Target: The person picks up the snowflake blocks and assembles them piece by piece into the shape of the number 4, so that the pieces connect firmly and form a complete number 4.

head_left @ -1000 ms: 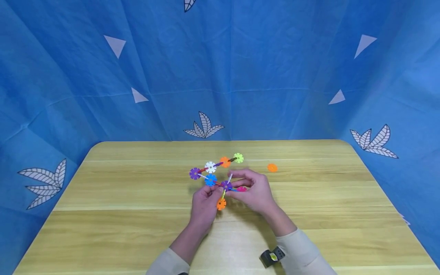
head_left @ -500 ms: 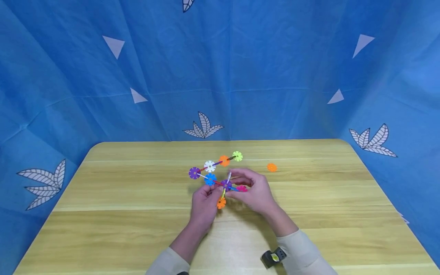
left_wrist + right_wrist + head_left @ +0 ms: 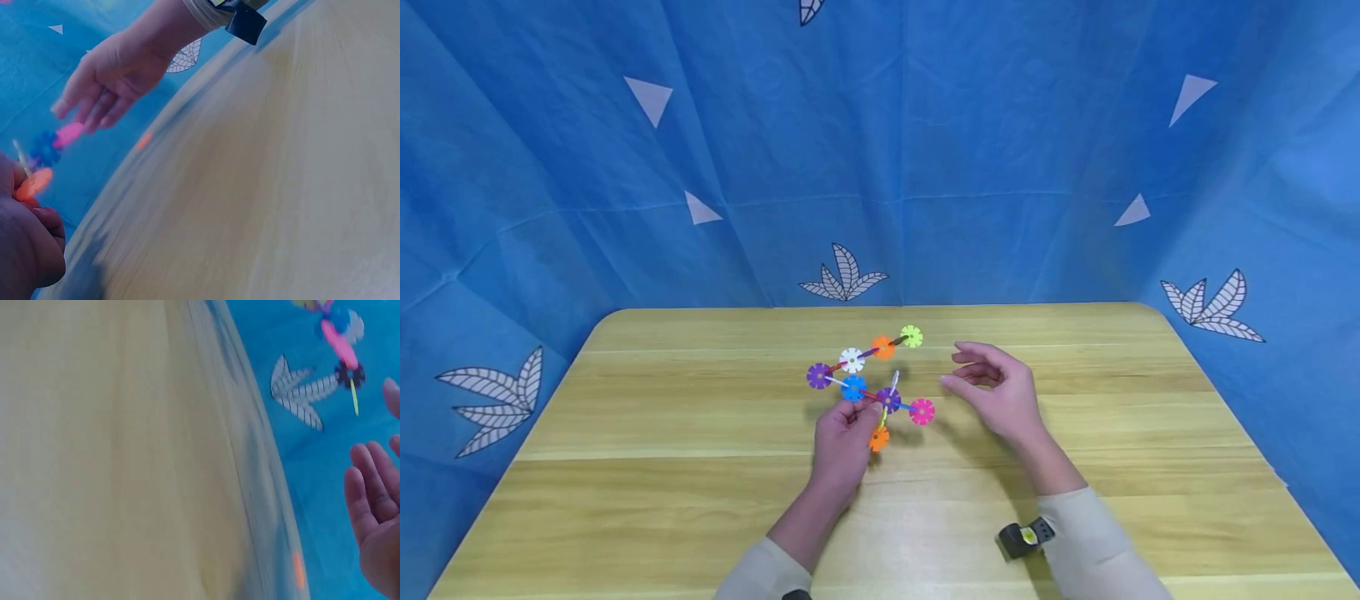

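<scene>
My left hand [image 3: 841, 442] pinches a linked chain of notched snowflake discs, gripping it near a purple disc [image 3: 889, 401]. From there the chain runs through a blue disc [image 3: 853, 388] to another purple disc [image 3: 819, 376], then bends back through white and orange to a yellow-green disc [image 3: 912, 336]. A pink disc [image 3: 922, 412] sticks out on the right end. An orange disc [image 3: 879, 438] hangs nearest me, partly behind the thumb. My right hand [image 3: 1002, 396] is apart from the chain, fingers relaxed, holding nothing.
A loose orange disc [image 3: 144, 141] lies on the wooden table [image 3: 700, 500], hidden behind my right hand in the head view. A blue patterned cloth [image 3: 1000, 150] hangs behind the table. A black device [image 3: 1017, 541] is strapped at the right wrist.
My right hand has let go of the chain and moved right and away, uncovering the pink disc. The left hand and chain have shifted slightly left.
</scene>
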Motion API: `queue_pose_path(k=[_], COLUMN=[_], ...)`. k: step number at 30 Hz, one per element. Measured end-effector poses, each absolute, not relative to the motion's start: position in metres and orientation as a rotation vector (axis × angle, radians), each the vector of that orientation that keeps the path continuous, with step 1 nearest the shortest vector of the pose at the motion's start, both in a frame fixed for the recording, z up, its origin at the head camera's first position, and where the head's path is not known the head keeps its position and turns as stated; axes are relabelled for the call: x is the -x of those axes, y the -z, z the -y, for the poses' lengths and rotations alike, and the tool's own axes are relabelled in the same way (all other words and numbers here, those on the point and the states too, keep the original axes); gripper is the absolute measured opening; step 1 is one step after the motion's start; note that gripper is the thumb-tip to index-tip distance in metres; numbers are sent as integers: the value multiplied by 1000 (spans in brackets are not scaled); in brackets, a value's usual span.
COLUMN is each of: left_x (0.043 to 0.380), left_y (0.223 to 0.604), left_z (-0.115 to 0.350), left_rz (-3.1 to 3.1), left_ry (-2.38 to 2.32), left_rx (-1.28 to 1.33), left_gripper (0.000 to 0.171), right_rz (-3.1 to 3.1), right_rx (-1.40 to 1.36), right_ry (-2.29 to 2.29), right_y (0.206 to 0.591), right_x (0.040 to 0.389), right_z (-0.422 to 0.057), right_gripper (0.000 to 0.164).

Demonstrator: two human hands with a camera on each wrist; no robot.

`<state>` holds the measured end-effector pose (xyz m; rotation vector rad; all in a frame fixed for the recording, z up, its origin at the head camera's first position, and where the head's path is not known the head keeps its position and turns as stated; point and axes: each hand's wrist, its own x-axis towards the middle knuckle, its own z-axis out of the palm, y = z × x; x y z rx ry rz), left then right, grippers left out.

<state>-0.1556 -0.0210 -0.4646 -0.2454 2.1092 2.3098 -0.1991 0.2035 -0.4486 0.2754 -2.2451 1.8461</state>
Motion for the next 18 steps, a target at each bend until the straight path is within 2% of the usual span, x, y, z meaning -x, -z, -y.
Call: queue_pose_path(k=[8, 12, 18], left_x=[156, 156, 155], left_y=[464, 462, 461], left_z=[21, 21, 21], left_rz=[-2104, -2101, -2094], left_ry=[-2329, -2334, -2335], left_rx=[229, 225, 220], left_gripper=[13, 14, 14], right_rz=[2491, 2575, 2637], right_rx=[7, 58, 106], right_ry=[-1573, -1469, -1342], right_y=[458, 462, 470], right_x=[212, 217, 223], right_z=[-230, -236, -243], right_gripper=[49, 55, 55])
